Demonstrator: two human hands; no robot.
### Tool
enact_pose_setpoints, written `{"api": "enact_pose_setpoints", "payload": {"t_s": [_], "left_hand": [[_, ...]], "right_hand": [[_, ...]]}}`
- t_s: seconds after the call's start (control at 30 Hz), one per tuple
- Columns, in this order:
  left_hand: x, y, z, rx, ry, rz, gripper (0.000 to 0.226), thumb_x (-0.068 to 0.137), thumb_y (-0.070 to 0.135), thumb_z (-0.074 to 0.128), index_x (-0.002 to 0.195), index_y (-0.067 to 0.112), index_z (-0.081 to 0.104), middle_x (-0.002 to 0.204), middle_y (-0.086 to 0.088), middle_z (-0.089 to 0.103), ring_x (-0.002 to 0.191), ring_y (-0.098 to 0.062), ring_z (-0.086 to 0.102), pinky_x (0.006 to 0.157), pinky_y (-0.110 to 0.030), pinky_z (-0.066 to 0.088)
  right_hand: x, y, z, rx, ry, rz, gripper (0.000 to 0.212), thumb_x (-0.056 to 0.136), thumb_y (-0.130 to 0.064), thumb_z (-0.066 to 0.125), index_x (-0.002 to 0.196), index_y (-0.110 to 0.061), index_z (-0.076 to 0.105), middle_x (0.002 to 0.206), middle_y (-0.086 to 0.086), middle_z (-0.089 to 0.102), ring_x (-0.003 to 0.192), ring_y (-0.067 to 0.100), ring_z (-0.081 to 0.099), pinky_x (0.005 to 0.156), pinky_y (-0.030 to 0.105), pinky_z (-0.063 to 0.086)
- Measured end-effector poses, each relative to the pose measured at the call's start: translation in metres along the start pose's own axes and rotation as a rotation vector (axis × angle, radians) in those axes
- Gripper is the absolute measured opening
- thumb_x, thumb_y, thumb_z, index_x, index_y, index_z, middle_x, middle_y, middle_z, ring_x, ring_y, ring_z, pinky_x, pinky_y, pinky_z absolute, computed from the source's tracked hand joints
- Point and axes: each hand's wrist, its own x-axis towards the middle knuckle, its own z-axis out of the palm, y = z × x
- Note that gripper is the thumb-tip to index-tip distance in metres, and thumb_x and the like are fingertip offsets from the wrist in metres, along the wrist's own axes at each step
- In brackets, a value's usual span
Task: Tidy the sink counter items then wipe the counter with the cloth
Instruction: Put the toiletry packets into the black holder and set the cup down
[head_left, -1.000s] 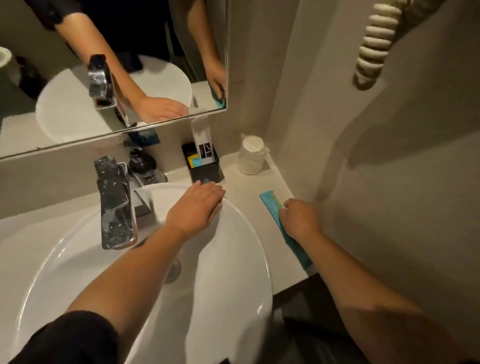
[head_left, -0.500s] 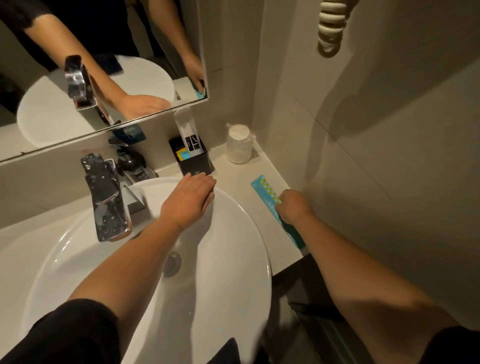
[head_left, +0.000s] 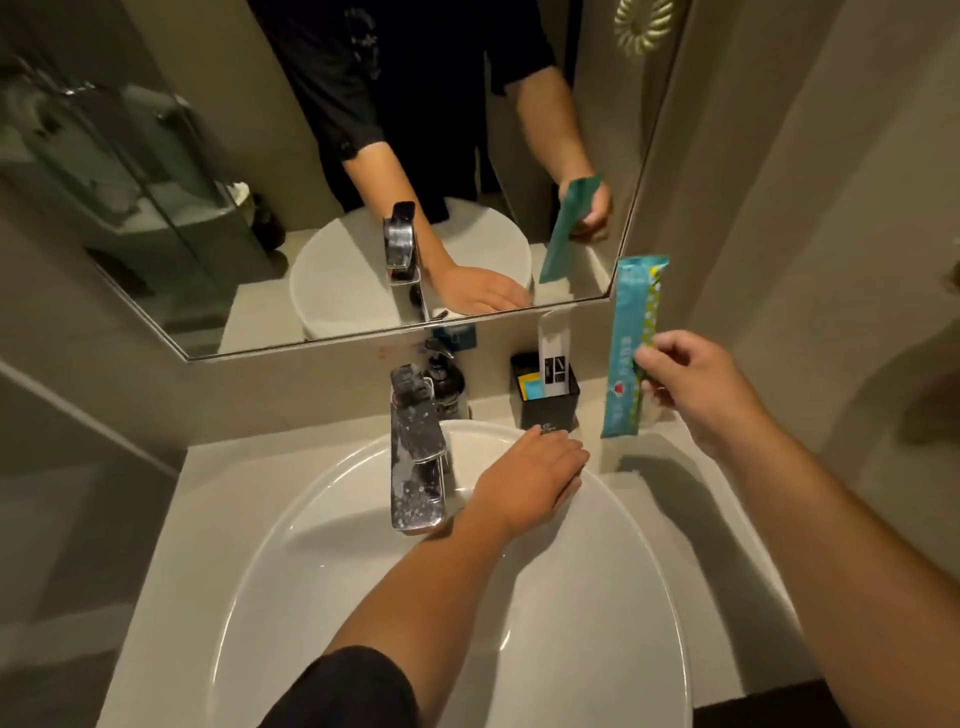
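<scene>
My right hand (head_left: 691, 387) pinches a long teal packet (head_left: 631, 343) and holds it upright above the back right of the beige counter (head_left: 670, 467). The packet's lower end hangs just above the counter, to the right of a black holder box (head_left: 550, 402) with a white packet and small sachets standing in it. My left hand (head_left: 530, 478) lies flat, palm down, on the far rim of the white sink bowl (head_left: 597, 597), fingers spread and holding nothing. No cloth is in view.
A chrome tap (head_left: 415, 457) stands at the back of the bowl with a dark pump bottle (head_left: 447, 384) behind it. A wall mirror (head_left: 260, 208) runs above the counter. The side wall (head_left: 831, 260) is close on the right.
My right hand has lifted the teal packet off the counter and turned it upright near the holder box. The left hand has stayed on the sink rim. The view has tilted up.
</scene>
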Motion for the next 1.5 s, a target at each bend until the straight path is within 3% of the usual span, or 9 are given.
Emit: {"api": "enact_pose_setpoints", "payload": {"t_s": [0.2,0.43,0.67,0.9,1.03,1.17,1.27,1.33,1.5], "left_hand": [[0.002,-0.003,0.006,0.057,0.055,0.046,0.025,0.097,0.028,0.045,0.116,0.015,0.055,0.119,-0.004,0.059,0.117,-0.023,0.046,0.102,-0.036,0.021],[-0.001,-0.006,0.011,0.066,0.081,0.058,0.03,0.098,0.028,0.044,0.121,0.013,0.055,0.124,-0.006,0.059,0.122,-0.025,0.045,0.107,-0.036,0.017],[-0.001,-0.005,0.01,0.036,0.06,0.038,0.033,0.098,0.029,0.04,0.123,0.013,0.054,0.127,-0.007,0.059,0.125,-0.027,0.046,0.11,-0.039,0.02],[-0.002,-0.006,0.016,0.034,0.075,0.023,0.034,0.098,0.029,0.041,0.125,0.013,0.055,0.129,-0.007,0.058,0.126,-0.027,0.046,0.112,-0.042,0.025],[-0.002,-0.006,0.017,0.033,0.071,0.023,0.034,0.098,0.028,0.041,0.125,0.013,0.055,0.129,-0.007,0.058,0.126,-0.027,0.046,0.112,-0.042,0.025],[-0.002,-0.006,0.015,0.013,0.05,-0.003,0.034,0.099,0.028,0.041,0.127,0.014,0.054,0.132,-0.007,0.057,0.128,-0.027,0.044,0.113,-0.041,0.02],[-0.001,-0.002,0.008,-0.013,-0.012,-0.041,0.036,0.1,0.029,0.041,0.132,0.015,0.051,0.138,-0.006,0.053,0.132,-0.025,0.04,0.115,-0.041,0.016],[0.0,0.001,0.001,-0.032,-0.056,-0.056,0.036,0.1,0.028,0.042,0.132,0.014,0.051,0.138,-0.007,0.053,0.133,-0.026,0.039,0.115,-0.042,0.017],[0.006,0.021,-0.029,-0.027,-0.079,-0.197,0.034,0.097,0.027,0.041,0.126,0.012,0.051,0.128,-0.008,0.056,0.125,-0.026,0.044,0.11,-0.037,0.025]], "right_hand": [[0.037,-0.022,0.046,0.102,-0.033,-0.049,0.016,0.093,-0.013,0.058,0.078,-0.017,0.06,0.07,0.0,0.06,0.058,0.007,0.053,0.05,0.017,0.045],[0.054,0.006,0.065,0.079,-0.03,-0.024,0.015,0.093,-0.015,0.059,0.079,-0.019,0.063,0.07,-0.004,0.062,0.059,0.006,0.053,0.054,0.021,0.044],[0.057,0.044,0.061,-0.191,-0.067,0.006,0.011,0.091,-0.02,0.062,0.085,-0.014,0.069,0.079,-0.001,0.066,0.069,0.009,0.055,0.064,0.026,0.046],[0.064,0.061,0.061,-0.282,-0.054,0.049,0.018,0.088,-0.02,0.065,0.073,-0.011,0.068,0.068,0.0,0.061,0.066,0.014,0.05,0.069,0.033,0.043],[0.063,0.061,0.063,-0.259,-0.049,0.063,0.008,0.086,-0.019,0.068,0.089,-0.012,0.069,0.08,0.001,0.065,0.076,0.016,0.057,0.072,0.031,0.048],[0.054,0.059,0.054,-0.249,-0.014,0.049,0.024,0.085,-0.021,0.07,0.106,-0.013,0.065,0.089,-0.001,0.062,0.076,0.011,0.055,0.06,0.018,0.044],[0.045,0.057,0.042,-0.353,0.01,0.01,0.034,0.086,-0.027,0.068,0.116,-0.012,0.064,0.11,0.005,0.067,0.095,0.017,0.061,0.08,0.028,0.051],[0.035,0.054,0.032,-0.494,0.001,-0.048,0.037,0.088,-0.028,0.064,0.121,-0.011,0.063,0.119,0.007,0.065,0.108,0.021,0.06,0.094,0.034,0.046],[0.001,0.045,0.005,-0.883,-0.076,-0.168,0.042,0.09,-0.031,0.056,0.129,-0.014,0.058,0.131,0.009,0.058,0.122,0.028,0.049,0.098,0.033,0.039]]}}
